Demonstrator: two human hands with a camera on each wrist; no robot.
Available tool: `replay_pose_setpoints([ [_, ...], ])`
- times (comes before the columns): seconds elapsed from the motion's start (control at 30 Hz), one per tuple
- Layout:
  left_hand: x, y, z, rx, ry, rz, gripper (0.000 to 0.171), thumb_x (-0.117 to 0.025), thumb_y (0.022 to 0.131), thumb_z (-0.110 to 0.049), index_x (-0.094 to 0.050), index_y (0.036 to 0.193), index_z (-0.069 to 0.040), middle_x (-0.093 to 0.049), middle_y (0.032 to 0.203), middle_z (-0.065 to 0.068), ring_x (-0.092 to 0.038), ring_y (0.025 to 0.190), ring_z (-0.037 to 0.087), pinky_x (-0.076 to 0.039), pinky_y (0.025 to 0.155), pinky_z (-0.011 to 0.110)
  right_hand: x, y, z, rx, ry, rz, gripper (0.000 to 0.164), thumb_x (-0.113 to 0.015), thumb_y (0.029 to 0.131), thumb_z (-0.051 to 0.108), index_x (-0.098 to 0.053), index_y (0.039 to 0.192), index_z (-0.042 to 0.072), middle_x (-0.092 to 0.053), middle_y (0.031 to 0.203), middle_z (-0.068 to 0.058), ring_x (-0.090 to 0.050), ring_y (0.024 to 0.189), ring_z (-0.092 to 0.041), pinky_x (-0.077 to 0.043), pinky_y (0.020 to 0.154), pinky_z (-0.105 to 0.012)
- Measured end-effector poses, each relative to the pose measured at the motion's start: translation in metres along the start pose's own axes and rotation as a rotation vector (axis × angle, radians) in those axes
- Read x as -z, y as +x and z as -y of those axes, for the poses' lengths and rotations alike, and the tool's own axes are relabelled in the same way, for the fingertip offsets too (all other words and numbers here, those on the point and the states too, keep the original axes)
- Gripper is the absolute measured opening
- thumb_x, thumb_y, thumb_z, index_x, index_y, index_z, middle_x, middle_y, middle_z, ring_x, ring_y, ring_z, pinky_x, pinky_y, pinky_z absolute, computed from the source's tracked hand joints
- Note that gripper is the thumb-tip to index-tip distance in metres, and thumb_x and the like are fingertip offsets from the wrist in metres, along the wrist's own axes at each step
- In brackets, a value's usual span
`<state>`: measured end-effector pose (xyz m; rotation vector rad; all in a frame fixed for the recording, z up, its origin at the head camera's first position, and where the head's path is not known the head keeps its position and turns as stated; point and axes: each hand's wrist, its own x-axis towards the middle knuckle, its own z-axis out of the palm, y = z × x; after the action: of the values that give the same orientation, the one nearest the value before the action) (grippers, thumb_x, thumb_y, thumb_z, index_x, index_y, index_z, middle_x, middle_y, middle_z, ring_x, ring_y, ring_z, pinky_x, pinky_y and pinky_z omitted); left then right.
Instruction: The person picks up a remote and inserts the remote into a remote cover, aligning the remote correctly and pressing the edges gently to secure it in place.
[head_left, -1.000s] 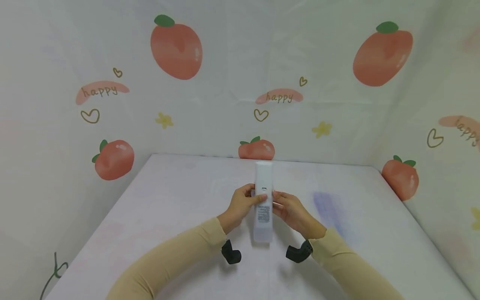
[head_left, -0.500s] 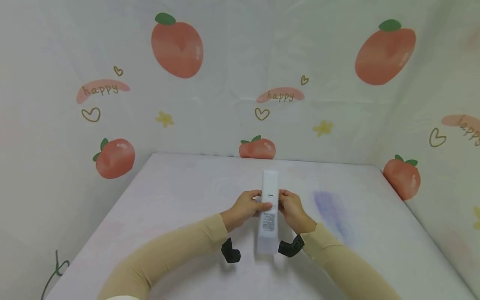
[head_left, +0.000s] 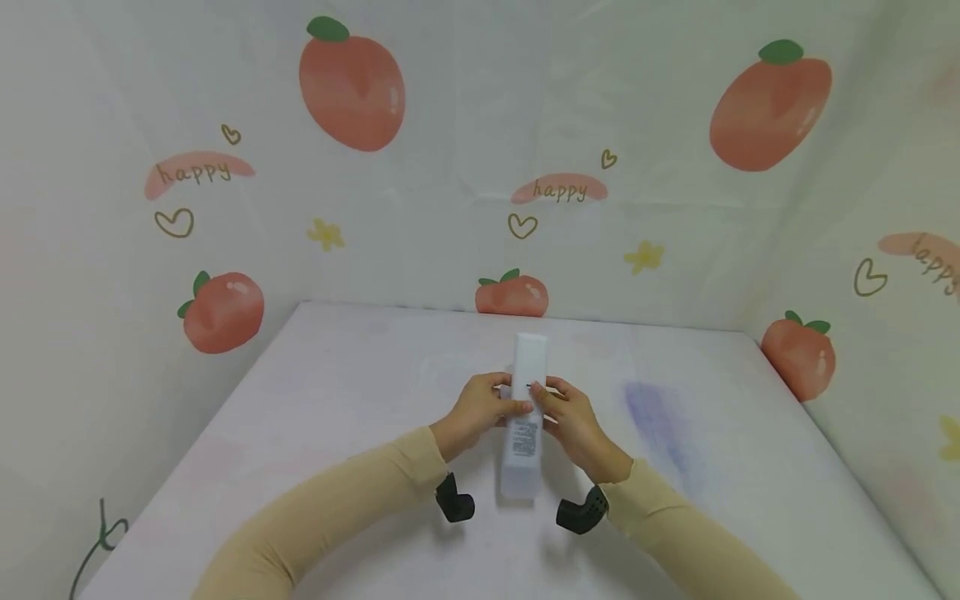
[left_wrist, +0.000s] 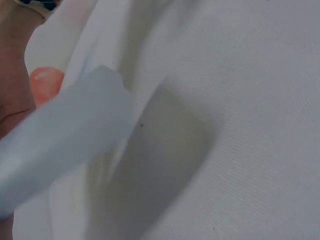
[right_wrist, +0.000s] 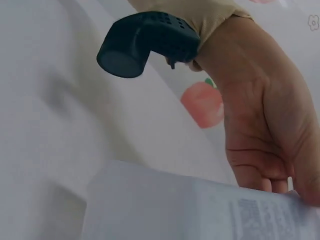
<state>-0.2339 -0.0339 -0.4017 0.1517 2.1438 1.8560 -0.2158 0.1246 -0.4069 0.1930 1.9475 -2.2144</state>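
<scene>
A long white box-shaped device (head_left: 530, 358) is held lengthwise above the table, a grey printed label (head_left: 524, 438) on its face and a small dark slot above that. My left hand (head_left: 474, 410) grips its left side, thumb across the face and fingers going behind. From the right, my right hand (head_left: 583, 429) holds it too, its thumb tip beside the slot and partly covering it. In the left wrist view the plain lower end of the device (left_wrist: 75, 130) juts out over its shadow. The right wrist view shows the label side of the device (right_wrist: 150, 205) close up.
A white cloth covers the table (head_left: 360, 358), with a purple smudge (head_left: 660, 421) to the right. Behind rises a white curtain (head_left: 450, 108) printed with red fruit. Black wrist cameras hang below the left wrist (head_left: 454, 500) and right wrist (head_left: 582, 512).
The device shifted slightly right and toward me, then back left. My right thumb has moved from the device's right edge onto its face by the slot. The left hand keeps its grip.
</scene>
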Motion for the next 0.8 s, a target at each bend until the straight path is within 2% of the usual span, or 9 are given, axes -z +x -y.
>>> replay_pose_setpoints([
  [0.1, 0.002, -0.002, -0.001, 0.0, -0.042, 0.024, 0.053, -0.076, 0.083, -0.008, -0.052, 0.131, -0.005, -0.069, 0.105, 0.021, -0.066, 0.09, 0.02, -0.057, 0.082, 0.038, 0.002, 0.002, 0.002, 0.011, -0.002, -0.005, 0.043, -0.056, 0.099, 0.025, -0.046, 0.13, -0.003, -0.063, 0.102, 0.0, -0.063, 0.089, -0.009, -0.052, 0.078, -0.026],
  [0.2, 0.003, -0.002, 0.0, 0.001, -0.114, -0.019, 0.061, -0.073, 0.086, -0.009, -0.042, 0.14, -0.008, -0.064, 0.114, 0.022, -0.064, 0.096, 0.022, -0.056, 0.088, 0.039, 0.003, 0.005, 0.004, 0.035, 0.016, -0.024, 0.04, -0.056, 0.099, 0.023, -0.046, 0.129, -0.003, -0.062, 0.099, 0.002, -0.063, 0.085, -0.008, -0.053, 0.075, -0.025],
  [0.27, 0.004, -0.003, 0.001, 0.01, -0.153, -0.065, 0.053, -0.07, 0.089, -0.01, -0.046, 0.135, -0.004, -0.063, 0.114, 0.021, -0.065, 0.096, 0.021, -0.056, 0.088, 0.038, 0.003, 0.006, 0.005, 0.047, 0.027, -0.032, 0.039, -0.056, 0.099, 0.021, -0.046, 0.128, -0.003, -0.061, 0.097, 0.002, -0.064, 0.083, -0.008, -0.053, 0.073, -0.024],
  [0.4, 0.005, -0.003, 0.005, 0.019, -0.18, -0.12, 0.029, -0.064, 0.093, -0.012, -0.059, 0.114, 0.008, -0.066, 0.103, 0.016, -0.067, 0.088, 0.017, -0.057, 0.084, 0.037, 0.003, 0.007, 0.006, 0.052, 0.026, -0.013, 0.038, -0.056, 0.099, 0.017, -0.045, 0.129, -0.003, -0.061, 0.097, 0.001, -0.064, 0.083, -0.008, -0.054, 0.073, -0.024],
  [0.6, 0.002, -0.001, 0.007, 0.01, -0.157, -0.186, 0.014, -0.063, 0.094, -0.009, -0.063, 0.099, 0.004, -0.063, 0.087, 0.007, -0.062, 0.077, 0.013, -0.059, 0.077, 0.037, 0.003, 0.002, 0.004, 0.084, -0.072, 0.039, 0.038, -0.054, 0.1, 0.019, -0.046, 0.129, -0.005, -0.065, 0.097, -0.004, -0.067, 0.081, -0.01, -0.056, 0.075, -0.026],
  [0.8, 0.001, 0.004, 0.0, 0.055, -0.136, -0.177, 0.006, -0.059, 0.095, -0.005, -0.061, 0.095, 0.002, -0.057, 0.078, 0.004, -0.06, 0.069, 0.013, -0.057, 0.065, 0.028, 0.0, -0.006, 0.005, 0.085, -0.169, 0.073, 0.036, -0.051, 0.102, 0.02, -0.047, 0.127, -0.006, -0.065, 0.098, -0.009, -0.066, 0.081, -0.013, -0.057, 0.076, -0.031],
])
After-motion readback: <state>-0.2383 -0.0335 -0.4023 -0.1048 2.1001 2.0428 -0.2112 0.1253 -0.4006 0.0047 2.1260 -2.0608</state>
